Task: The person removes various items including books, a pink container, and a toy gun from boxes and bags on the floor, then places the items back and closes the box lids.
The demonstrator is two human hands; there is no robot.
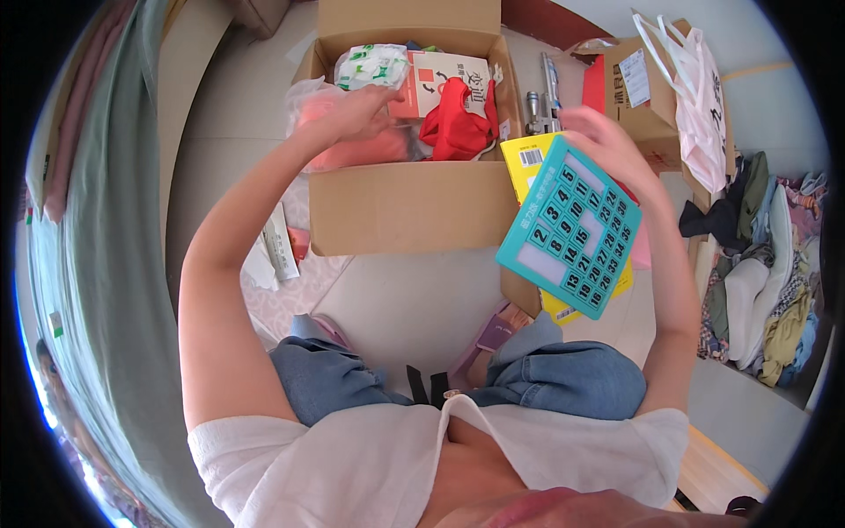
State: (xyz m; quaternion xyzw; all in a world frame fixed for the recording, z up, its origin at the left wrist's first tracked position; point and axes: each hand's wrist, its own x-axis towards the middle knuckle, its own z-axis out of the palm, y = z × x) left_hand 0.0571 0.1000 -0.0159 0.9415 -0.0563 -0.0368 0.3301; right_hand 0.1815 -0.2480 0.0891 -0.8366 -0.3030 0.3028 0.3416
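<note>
My left hand is over an open cardboard box, its fingers apart and nothing seen in them. Beneath it lies a coral-coloured bundle in clear plastic; whether I touch it is unclear. My right hand grips the upper edge of a teal number sliding puzzle, tilted beside the box's right side. Behind the puzzle is a yellow book or pack with a barcode, mostly covered. Inside the box are a white-and-green plastic pack, a red-and-white printed box and a red cloth item.
Metal tube-like parts lie right of the box. Farther right stands another cardboard carton with a white bag hanging on it. Folded clothes fill a drawer at the right. A grey-green curtain hangs at the left.
</note>
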